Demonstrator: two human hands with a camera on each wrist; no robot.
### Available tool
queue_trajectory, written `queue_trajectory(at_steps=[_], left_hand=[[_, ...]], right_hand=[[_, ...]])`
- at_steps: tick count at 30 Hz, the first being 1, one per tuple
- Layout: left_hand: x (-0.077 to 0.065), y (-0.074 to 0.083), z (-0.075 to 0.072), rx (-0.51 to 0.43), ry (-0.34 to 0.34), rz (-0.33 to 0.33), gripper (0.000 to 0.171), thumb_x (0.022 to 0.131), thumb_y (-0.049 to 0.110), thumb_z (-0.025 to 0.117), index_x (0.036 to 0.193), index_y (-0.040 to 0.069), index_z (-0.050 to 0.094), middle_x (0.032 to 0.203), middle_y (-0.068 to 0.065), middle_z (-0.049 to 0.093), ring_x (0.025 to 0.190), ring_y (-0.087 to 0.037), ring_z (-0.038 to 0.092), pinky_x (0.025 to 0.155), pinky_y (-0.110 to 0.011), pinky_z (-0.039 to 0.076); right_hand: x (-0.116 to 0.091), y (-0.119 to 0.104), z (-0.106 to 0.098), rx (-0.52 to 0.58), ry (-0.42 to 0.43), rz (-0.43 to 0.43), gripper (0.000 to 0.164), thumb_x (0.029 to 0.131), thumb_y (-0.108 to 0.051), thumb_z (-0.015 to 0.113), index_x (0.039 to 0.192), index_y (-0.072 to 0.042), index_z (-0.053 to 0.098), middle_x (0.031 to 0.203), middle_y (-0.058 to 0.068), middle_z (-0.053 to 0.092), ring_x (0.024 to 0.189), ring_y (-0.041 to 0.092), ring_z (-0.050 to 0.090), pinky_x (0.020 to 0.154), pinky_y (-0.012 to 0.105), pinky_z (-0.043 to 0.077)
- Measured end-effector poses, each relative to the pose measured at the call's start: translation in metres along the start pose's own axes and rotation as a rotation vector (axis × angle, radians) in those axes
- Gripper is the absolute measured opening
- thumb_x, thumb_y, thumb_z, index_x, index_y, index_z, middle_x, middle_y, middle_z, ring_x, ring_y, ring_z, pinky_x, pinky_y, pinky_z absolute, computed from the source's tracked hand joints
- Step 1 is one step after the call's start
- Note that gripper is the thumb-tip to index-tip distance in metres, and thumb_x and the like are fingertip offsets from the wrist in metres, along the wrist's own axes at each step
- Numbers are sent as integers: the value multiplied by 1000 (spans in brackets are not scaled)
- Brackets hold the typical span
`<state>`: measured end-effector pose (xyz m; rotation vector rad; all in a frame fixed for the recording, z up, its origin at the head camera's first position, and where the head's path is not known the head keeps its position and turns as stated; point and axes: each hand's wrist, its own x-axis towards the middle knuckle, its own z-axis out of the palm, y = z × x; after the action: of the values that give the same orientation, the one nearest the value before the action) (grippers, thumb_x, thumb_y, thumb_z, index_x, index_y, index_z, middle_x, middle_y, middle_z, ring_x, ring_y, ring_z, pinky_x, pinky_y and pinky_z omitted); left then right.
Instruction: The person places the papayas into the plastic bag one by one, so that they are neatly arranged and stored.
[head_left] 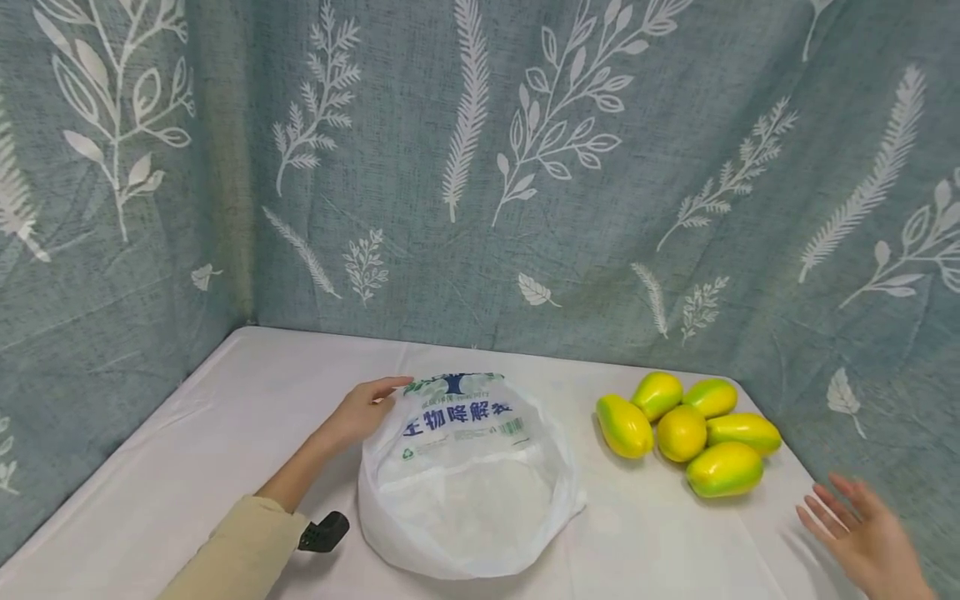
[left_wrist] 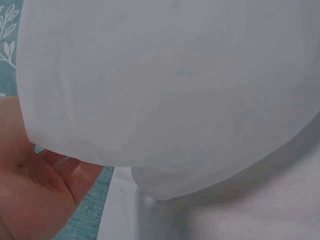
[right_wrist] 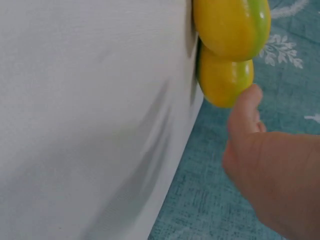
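A white plastic bag (head_left: 465, 500) with blue and green print stands on the table, its wide mouth spread and facing up. At its far left rim, my left hand (head_left: 365, 410) grips the edge of the plastic. The left wrist view shows the bag's smooth side (left_wrist: 165, 90) partly covering the fingers of that hand (left_wrist: 40, 185). Over the table's right side, my right hand (head_left: 870, 533) is held with fingers apart and nothing in it. Nearest to it are several glossy yellow-green fruits (head_left: 726, 469), mango- or papaya-like, grouped together. Two of them (right_wrist: 232, 27) appear beyond my right hand (right_wrist: 270, 165) in the right wrist view.
A white cloth covers the table (head_left: 247, 400). Blue-green curtains (head_left: 420, 250) with white leaf patterns rise along its back and sides. A black device (head_left: 324, 532) sits by my left sleeve, left of the bag.
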<state>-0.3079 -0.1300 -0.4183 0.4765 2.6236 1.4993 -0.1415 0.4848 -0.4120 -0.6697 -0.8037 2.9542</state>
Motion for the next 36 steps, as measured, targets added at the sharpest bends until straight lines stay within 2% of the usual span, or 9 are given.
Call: queue_trajectory(at_steps=[2, 4, 7, 12, 16, 20, 27, 31, 36], left_hand=[[-1, -1, 0, -24, 16, 27, 40, 99, 1, 39, 139, 1, 47, 140, -28, 41, 118, -44, 48, 90, -50, 47], [-2, -2, 0, -43, 31, 36, 39, 99, 0, 41, 137, 2, 50, 137, -27, 44, 112, -41, 54, 83, -42, 52], [-2, -3, 1, -49, 47, 31, 36, 99, 0, 42, 132, 2, 56, 135, -27, 46, 108, -38, 57, 71, -34, 52], [-3, -1, 1, -26, 41, 2, 35, 100, 2, 41, 131, 1, 57, 139, -28, 42, 125, -44, 41, 93, -48, 44], [-5, 1, 1, -34, 17, -42, 36, 100, 5, 40, 133, 1, 54, 141, -28, 40, 130, -46, 33, 103, -58, 31], [-5, 4, 2, -48, -6, -68, 37, 100, 5, 40, 135, 1, 51, 142, -29, 37, 131, -47, 31, 103, -59, 29], [-9, 3, 2, -114, -12, -97, 39, 100, 6, 39, 138, 0, 48, 143, -29, 36, 131, -46, 31, 104, -58, 29], [-11, 1, 2, -141, -6, -92, 40, 99, 5, 41, 138, 0, 48, 144, -27, 36, 132, -45, 31, 104, -56, 30], [-13, 4, 0, -133, -10, -103, 41, 98, 5, 44, 139, 2, 47, 146, -25, 34, 134, -44, 28, 104, -58, 29]], right_hand=[[3, -1, 2, -94, 123, 21, 13, 94, -38, 55, 104, -30, 57, 89, 2, 54, 79, 26, 57, 94, 42, 46], [6, 0, 4, -156, 207, 44, 22, 93, -40, 56, 112, -41, 44, 97, -3, 50, 78, 23, 56, 94, 43, 46], [13, 4, 5, -263, 246, 52, 34, 93, -42, 55, 118, -48, 33, 111, -5, 41, 84, 19, 52, 94, 46, 46], [26, 14, 15, -502, 257, 39, 57, 92, -43, 54, 135, -52, 18, 119, 11, 32, 88, 21, 51, 94, 45, 46], [36, 24, 28, -717, 289, 19, 89, 89, -49, 56, 153, -29, -1, 135, 37, 14, 112, 38, 42, 92, 45, 48], [44, 33, 39, -884, 264, 24, 108, 88, -58, 53, 145, -7, -24, 148, 33, -19, 130, 47, 17, 91, 42, 48], [57, 43, 47, -1022, 231, -9, 120, 80, -64, 58, 146, 5, -15, 137, 41, 3, 108, 37, 44, 85, 41, 52], [61, 45, 48, -1015, 231, -21, 119, 80, -61, 61, 147, 6, -12, 130, 39, 15, 82, 19, 57, 83, 38, 53], [64, 44, 46, -961, 230, -24, 126, 77, -58, 67, 144, 5, -20, 133, 42, 13, 74, 14, 59, 84, 39, 52]])
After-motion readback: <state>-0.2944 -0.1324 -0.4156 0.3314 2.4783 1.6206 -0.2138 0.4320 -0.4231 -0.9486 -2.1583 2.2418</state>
